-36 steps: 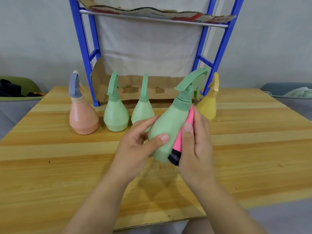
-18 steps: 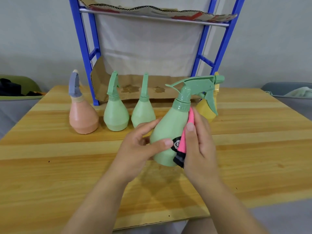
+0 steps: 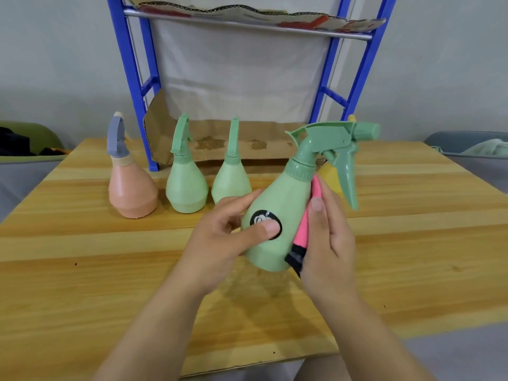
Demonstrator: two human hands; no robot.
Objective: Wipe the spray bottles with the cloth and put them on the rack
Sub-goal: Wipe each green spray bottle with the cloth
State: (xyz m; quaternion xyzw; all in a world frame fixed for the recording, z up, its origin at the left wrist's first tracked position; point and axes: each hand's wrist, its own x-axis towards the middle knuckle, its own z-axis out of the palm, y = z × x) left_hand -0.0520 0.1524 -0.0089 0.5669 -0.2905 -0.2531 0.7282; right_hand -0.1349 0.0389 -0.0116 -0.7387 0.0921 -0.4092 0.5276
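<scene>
Wiping: left hand point(image 3: 220, 243) grips green spray bottle point(image 3: 277, 204), right hand point(image 3: 327, 243) seemingly pinches pink cloth point(image 3: 302, 229); next, rack point(image 3: 133, 78) at twelve o'clock.

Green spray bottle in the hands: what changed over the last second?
The held green bottle was turned in the grip: its spray head swung round to point right, and its black label came to the front, under the thumb of the left hand. The right hand kept the pink cloth against its side. The peach bottle and other standing bottles stayed put.
</scene>
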